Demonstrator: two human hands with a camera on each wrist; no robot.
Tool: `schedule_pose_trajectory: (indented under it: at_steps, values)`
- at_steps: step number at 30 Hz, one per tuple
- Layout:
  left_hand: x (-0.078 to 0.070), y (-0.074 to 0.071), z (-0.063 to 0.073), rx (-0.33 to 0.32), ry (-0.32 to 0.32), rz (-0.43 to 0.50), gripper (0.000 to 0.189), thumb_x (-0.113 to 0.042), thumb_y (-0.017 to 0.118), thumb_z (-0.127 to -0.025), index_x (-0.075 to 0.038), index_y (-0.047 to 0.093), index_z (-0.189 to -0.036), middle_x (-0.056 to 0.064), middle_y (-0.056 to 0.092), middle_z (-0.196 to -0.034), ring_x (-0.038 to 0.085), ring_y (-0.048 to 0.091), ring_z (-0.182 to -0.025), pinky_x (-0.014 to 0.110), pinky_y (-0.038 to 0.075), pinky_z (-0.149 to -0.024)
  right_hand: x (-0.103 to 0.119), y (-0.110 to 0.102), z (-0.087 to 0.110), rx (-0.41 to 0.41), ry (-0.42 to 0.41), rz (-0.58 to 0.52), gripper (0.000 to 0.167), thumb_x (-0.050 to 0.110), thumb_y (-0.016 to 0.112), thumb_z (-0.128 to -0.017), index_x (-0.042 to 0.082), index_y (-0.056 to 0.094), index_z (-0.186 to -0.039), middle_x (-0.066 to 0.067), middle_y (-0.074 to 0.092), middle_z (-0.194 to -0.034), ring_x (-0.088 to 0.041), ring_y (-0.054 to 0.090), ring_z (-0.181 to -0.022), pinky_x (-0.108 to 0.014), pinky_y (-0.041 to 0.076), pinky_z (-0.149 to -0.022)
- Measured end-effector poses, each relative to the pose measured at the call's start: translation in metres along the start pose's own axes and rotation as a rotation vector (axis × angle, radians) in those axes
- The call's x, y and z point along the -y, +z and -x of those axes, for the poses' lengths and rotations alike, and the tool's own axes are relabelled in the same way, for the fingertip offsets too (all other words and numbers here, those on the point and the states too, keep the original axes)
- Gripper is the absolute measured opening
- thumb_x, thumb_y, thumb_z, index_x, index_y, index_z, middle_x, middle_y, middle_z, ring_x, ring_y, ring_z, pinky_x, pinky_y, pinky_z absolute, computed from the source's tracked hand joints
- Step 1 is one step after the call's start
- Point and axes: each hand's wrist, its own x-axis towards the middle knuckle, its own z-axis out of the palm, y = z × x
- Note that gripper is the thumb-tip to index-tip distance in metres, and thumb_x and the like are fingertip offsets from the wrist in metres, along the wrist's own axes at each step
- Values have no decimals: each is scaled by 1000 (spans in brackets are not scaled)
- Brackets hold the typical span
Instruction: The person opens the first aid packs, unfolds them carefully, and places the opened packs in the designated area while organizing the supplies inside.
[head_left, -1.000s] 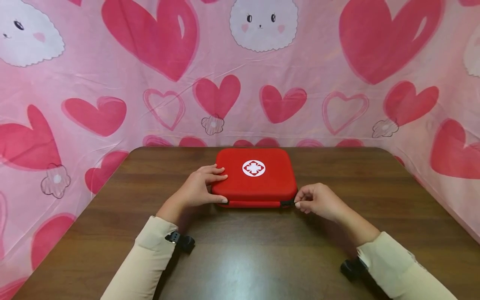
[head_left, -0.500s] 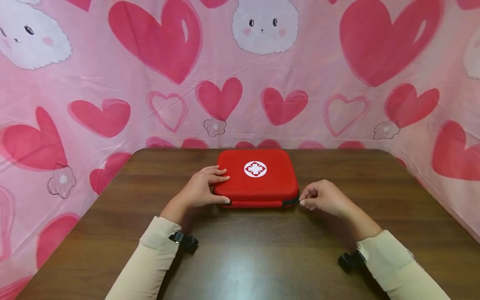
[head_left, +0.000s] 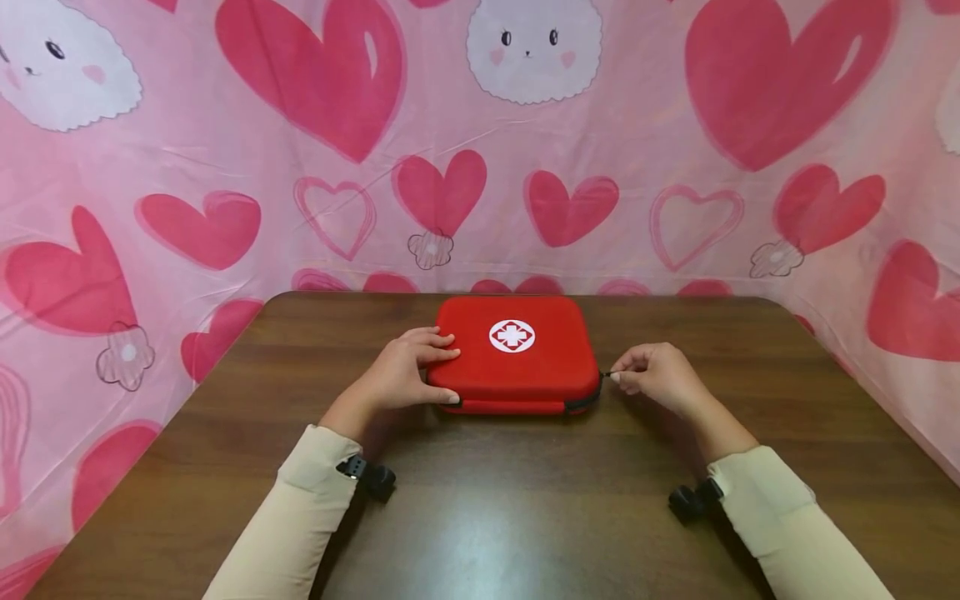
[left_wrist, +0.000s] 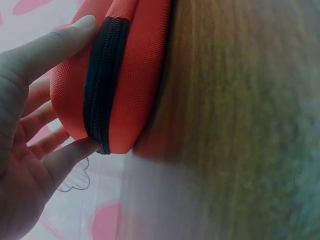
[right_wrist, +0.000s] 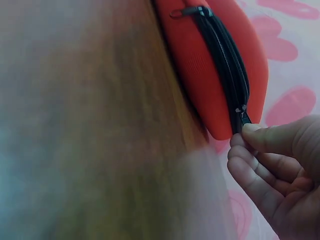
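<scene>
A red first-aid case (head_left: 517, 367) with a white cross emblem lies flat near the table's far edge, its lid down. My left hand (head_left: 401, 371) holds its left front corner, thumb at the front and fingers on the lid. In the left wrist view, one finger of that hand (left_wrist: 30, 165) touches the end of the black zipper (left_wrist: 102, 80). At the case's right side my right hand (head_left: 660, 375) pinches a small black zipper pull (right_wrist: 245, 118) between thumb and curled index finger. A second zipper pull (right_wrist: 184, 12) hangs at the front in the right wrist view.
The brown wooden table (head_left: 480, 500) extends in front of the case and to both sides. Behind it hangs a pink cloth (head_left: 637, 125) printed with hearts. Both wrists carry black cameras, the left camera (head_left: 378, 483) and the right camera (head_left: 686, 504).
My right hand has drawn the zipper pull from the front right corner round onto the case's right side, away from me. The left hand keeps its place on the case.
</scene>
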Motion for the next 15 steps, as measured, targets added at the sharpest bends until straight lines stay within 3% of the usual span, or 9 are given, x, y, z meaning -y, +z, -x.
schedule_pose_trajectory:
  at_steps: [10, 15]
  values:
    - [3, -5, -3, 55, 10, 32, 63, -35, 87, -70, -11, 67, -125, 5, 58, -137, 27, 39, -137, 48, 40, -105, -8, 2, -18, -32, 16, -100, 12, 2, 71, -87, -9, 69, -92, -16, 70, -81, -24, 68, -69, -28, 57, -63]
    - [7, -10, -2, 104, -26, 105, 60, -29, 85, -75, -10, 65, -128, 4, 54, -141, 25, 35, -141, 44, 43, -103, -9, 4, -18, 36, 13, -198, 14, -1, 70, -86, -14, 67, -93, -20, 70, -83, -24, 69, -71, -32, 59, -66]
